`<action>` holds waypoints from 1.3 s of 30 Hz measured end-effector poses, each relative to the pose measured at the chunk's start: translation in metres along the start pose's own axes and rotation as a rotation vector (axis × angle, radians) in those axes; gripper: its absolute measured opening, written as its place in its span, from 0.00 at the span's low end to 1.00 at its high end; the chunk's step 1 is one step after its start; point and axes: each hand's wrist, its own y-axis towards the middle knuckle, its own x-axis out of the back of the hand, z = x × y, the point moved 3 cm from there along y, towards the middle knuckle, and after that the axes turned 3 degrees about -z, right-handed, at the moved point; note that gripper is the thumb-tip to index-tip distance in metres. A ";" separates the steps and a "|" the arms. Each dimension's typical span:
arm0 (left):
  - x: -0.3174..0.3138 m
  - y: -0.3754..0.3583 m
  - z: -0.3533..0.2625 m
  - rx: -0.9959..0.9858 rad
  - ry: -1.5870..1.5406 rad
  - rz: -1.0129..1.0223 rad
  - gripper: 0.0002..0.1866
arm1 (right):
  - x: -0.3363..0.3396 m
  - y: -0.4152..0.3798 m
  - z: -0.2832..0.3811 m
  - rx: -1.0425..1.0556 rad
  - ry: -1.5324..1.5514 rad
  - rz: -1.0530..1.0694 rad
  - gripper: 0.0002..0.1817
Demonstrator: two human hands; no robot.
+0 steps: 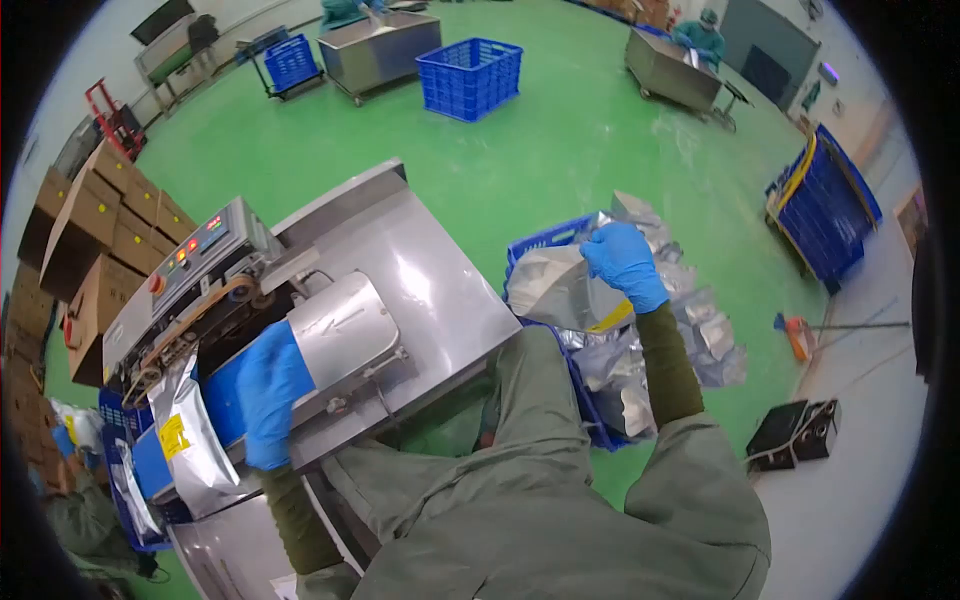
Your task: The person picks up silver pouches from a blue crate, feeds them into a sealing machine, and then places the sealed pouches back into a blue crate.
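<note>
Pouch pinched in my right fingers, likely to steady it; left fingers blur above the belt, openness unclear.

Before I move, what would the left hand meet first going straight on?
Probably the machine, near the edge of its metal cover; the left hand is blurred and depth is unclear.

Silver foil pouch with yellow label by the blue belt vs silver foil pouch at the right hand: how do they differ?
Place: belt pouch is at the metal machine; hand pouch is over the blue plastic crate.
Contact: the blue-gloved right hand grips the hand pouch; the blue-gloved left hand is beside the belt pouch, over the blue belt.
Shared: shiny silver surfaces.
</note>
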 end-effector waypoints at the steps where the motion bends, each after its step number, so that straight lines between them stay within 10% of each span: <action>1: -0.014 0.002 -0.002 -0.008 -0.058 0.061 0.19 | 0.028 0.009 0.031 0.030 -0.005 -0.008 0.19; 5: -0.072 0.009 -0.055 -0.131 -0.110 0.422 0.20 | 0.127 0.021 0.143 0.077 0.485 -0.073 0.18; 12: -0.067 0.061 -0.081 -0.358 -0.556 -0.408 0.19 | 0.124 0.060 0.206 0.052 0.944 -0.082 0.15; 16: -0.028 0.065 -0.027 -0.031 -0.683 -0.424 0.08 | 0.053 0.066 0.230 0.135 1.025 0.194 0.12; 19: -0.013 0.059 -0.012 -0.234 -0.613 -0.591 0.06 | 0.030 0.059 0.223 0.302 1.471 -0.016 0.11; 23: -0.009 0.045 -0.039 -0.218 -0.407 -0.608 0.06 | -0.038 0.050 0.211 0.323 1.108 0.242 0.08; 27: 0.003 0.036 -0.032 -0.275 -0.542 -0.748 0.04 | -0.045 0.057 0.218 0.364 1.066 0.018 0.07; 37: 0.009 0.062 -0.033 -0.226 -0.491 -0.419 0.14 | -0.044 0.053 0.253 0.476 1.326 0.149 0.12; 39: 0.009 0.069 -0.028 -0.135 -0.272 0.090 0.16 | -0.046 0.059 0.246 0.567 1.132 0.073 0.15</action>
